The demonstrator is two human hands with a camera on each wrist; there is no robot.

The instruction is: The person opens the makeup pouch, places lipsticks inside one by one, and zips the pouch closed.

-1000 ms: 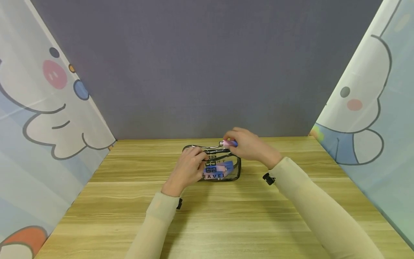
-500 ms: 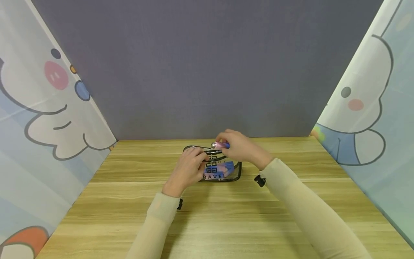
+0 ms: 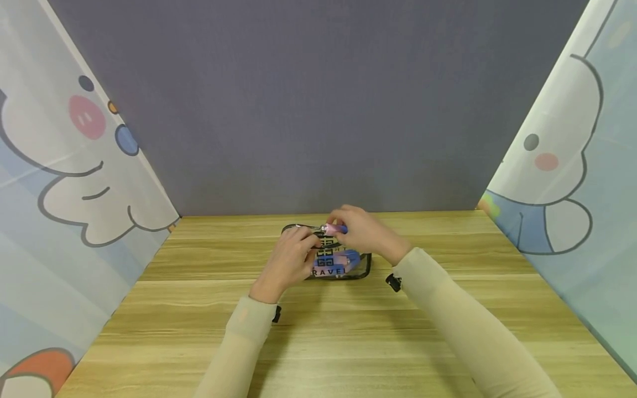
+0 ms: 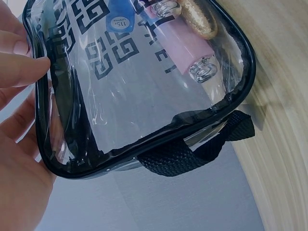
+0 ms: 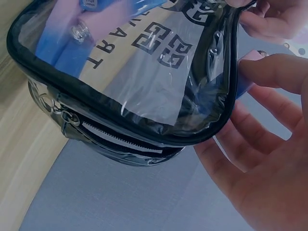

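Observation:
A clear zip pouch (image 3: 325, 260) with black trim and dark "TRAVEL" lettering stands on the table. Several pink-and-blue tubes (image 5: 106, 21) with clear faceted ends lie inside it, beside a gold glittery piece (image 4: 199, 20). My left hand (image 3: 290, 257) grips the pouch's upper edge, thumb on one side and fingers on the other. Just over the opening, my right hand (image 3: 365, 231) pinches another pink-and-blue tube (image 3: 332, 229), its silvery end pointing left. In the right wrist view, that tube is partly behind the black rim.
The pouch has a black webbing handle (image 4: 175, 156) at one end and a zipper (image 5: 120, 139) along its top. The wood-grain table (image 3: 318, 342) meets a grey panel (image 3: 318, 110) behind. Cartoon-printed curtains (image 3: 552, 221) flank both sides.
My right hand has moved left and slightly down with the tube, from the pouch's right end toward the left hand. The left hand keeps its grip on the edge.

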